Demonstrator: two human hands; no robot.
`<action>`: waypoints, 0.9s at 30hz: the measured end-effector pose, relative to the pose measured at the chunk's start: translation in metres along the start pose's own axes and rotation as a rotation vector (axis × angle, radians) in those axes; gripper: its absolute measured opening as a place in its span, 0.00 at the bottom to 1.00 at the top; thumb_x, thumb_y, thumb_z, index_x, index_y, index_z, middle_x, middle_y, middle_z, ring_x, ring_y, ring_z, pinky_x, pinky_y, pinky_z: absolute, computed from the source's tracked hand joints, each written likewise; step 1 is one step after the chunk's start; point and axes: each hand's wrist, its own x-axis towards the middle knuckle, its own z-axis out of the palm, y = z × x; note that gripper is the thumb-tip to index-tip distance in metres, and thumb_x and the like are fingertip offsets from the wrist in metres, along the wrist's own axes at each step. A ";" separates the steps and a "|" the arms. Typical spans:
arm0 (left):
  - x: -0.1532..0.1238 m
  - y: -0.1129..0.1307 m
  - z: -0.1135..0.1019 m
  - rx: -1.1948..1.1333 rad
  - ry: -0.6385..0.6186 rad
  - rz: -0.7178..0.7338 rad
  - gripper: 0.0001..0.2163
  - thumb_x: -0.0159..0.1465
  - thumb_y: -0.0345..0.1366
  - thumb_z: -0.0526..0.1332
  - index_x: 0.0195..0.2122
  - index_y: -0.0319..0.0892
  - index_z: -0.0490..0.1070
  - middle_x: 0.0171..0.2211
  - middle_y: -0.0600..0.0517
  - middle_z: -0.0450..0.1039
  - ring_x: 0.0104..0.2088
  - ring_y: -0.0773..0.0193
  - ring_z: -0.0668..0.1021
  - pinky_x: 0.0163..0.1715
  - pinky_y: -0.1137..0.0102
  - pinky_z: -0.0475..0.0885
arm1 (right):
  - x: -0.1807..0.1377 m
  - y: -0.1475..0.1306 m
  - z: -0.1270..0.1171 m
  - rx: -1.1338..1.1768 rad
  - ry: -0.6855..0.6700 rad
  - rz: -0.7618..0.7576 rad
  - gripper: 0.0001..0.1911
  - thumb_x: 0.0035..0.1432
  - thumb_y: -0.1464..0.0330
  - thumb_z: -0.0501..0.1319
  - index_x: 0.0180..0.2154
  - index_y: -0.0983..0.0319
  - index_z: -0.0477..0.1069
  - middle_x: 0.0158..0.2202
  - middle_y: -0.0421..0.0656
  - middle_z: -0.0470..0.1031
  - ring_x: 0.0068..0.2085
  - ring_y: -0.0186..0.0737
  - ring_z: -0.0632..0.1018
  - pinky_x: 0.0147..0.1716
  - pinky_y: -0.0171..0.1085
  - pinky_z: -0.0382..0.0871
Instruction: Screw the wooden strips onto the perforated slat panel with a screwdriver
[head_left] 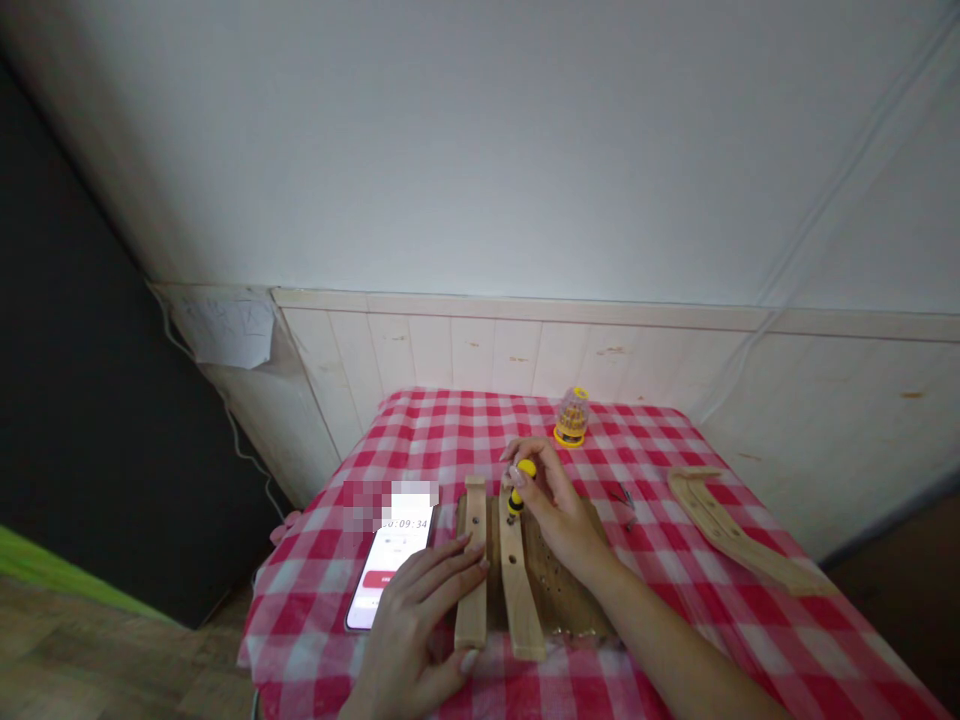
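My right hand [551, 500] grips a yellow and black screwdriver [527, 470], its tip down at a hole in the right-hand wooden leg [525, 620]. A second wooden leg [471, 610] lies parallel to it on the left. Both rest on a brown board [551, 570] with small holes. My left hand [424, 620] lies over the left leg with its fingers stretched out, touching its edge. The screwdriver's tip is partly hidden, so whether it sits in a screw head is unclear.
A phone [397, 550] showing a timer lies left of the board. Behind stands a clear, yellow-based bit case [571, 418]. Small metal pieces [626, 500] and a curved wooden piece [735, 530] lie to the right. A checked cloth [315, 580] covers the table against the wall.
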 end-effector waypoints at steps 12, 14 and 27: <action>0.002 0.002 -0.001 -0.010 0.008 0.008 0.27 0.75 0.61 0.52 0.63 0.51 0.75 0.58 0.47 0.83 0.58 0.47 0.84 0.51 0.55 0.83 | 0.000 0.003 -0.001 -0.023 0.072 0.067 0.21 0.64 0.45 0.67 0.40 0.54 0.72 0.37 0.40 0.72 0.38 0.43 0.74 0.43 0.42 0.73; 0.002 0.002 -0.001 -0.003 0.004 0.006 0.27 0.75 0.62 0.52 0.63 0.50 0.75 0.58 0.47 0.83 0.58 0.47 0.84 0.51 0.55 0.83 | 0.000 0.004 -0.002 -0.020 0.084 0.073 0.20 0.64 0.45 0.67 0.40 0.54 0.72 0.37 0.40 0.71 0.37 0.42 0.74 0.42 0.41 0.73; 0.003 0.002 -0.001 0.010 0.015 0.002 0.28 0.75 0.62 0.51 0.62 0.50 0.76 0.57 0.46 0.84 0.57 0.47 0.84 0.51 0.55 0.83 | 0.001 0.002 0.006 0.132 0.006 0.105 0.19 0.68 0.47 0.64 0.42 0.52 0.61 0.29 0.34 0.74 0.29 0.39 0.76 0.36 0.41 0.72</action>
